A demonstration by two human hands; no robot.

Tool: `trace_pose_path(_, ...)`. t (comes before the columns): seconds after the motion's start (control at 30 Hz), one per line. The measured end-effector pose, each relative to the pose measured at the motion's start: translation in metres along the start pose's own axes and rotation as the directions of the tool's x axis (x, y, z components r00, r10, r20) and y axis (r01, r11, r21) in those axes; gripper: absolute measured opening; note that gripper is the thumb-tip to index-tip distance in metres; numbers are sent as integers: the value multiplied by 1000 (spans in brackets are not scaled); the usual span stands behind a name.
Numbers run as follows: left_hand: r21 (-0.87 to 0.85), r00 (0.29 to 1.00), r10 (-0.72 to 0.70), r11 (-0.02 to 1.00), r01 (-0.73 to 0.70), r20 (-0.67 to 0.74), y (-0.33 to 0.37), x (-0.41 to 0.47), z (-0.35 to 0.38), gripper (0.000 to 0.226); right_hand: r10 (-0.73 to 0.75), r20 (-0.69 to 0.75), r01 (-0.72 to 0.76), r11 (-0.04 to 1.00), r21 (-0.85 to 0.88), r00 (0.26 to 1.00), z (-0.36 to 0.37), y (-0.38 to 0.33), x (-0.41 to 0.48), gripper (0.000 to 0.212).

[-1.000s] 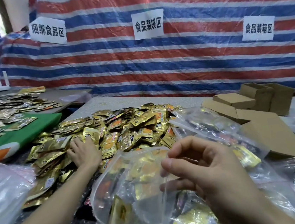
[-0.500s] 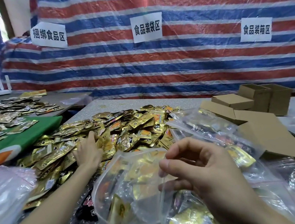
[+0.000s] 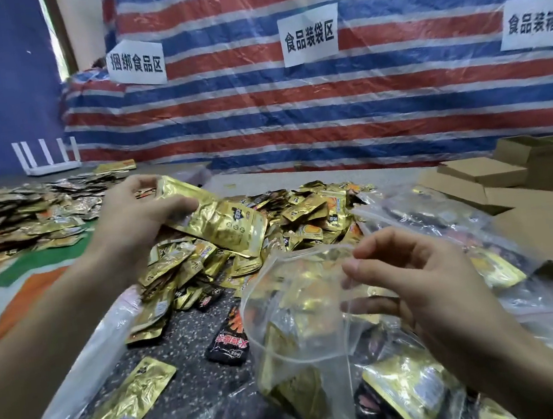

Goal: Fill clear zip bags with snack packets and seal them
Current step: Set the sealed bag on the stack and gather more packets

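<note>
The left hand is up in the air over the desk. Its grip is closed around a few shiny gold foil snack packets, with the thumb on top and the fingers curled behind them. The packets stick out to the right, toward the bag.

The right hand is lower and closer. Its grip pinches the rim of a clear plastic zip bag between thumb and fingers. The mouth of the bag is wide open and faces the left hand. Some gold packets are already inside it.

A big pile of gold snack packets lies on the dark speckled desk, behind the bag. One long gold packet lies alone near the front. A black and red packet lies just beside the bag.

More clear bags with packets in them lie on the right, next to brown cardboard boxes. Another heap of packets sits far left on a green and orange cloth. A red, white and blue striped sheet with white paper signs hangs behind.
</note>
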State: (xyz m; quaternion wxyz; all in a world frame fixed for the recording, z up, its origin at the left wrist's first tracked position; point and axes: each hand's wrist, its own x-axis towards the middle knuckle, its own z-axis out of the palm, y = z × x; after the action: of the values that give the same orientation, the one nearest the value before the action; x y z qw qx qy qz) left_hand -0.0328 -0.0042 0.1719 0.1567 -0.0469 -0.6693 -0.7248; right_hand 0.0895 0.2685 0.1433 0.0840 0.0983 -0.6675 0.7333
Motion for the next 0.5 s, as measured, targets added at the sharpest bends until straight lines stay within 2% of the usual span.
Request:
trace_pose_path(0.1,-57,998,43,998,-40,53,38,-29,0,54,-9,-13,9,1000,-6,1000,5,1,0,14)
trace_pose_path(0.27,10,975,58,998,-61,216,73,-75,9,56,-12,-6,12,1000,-22,1000,12,0,-3,12)
trace_pose_path(0.33,86,967,34,995,-58,252,75,-88,19,57,-14,-8,14,1000,-25,1000,16,-2,-6,14)
trace_pose_path(0.43,313,970,51,941,-126,237,65,-98,35,49,-26,-34,25,999,-49,999,19,-6,-8,22)
trace_pose_path(0.5,386,967,77,907,-170,245,57,-102,45,46,-33,-46,31,998,-54,998,20,-8,-9,14)
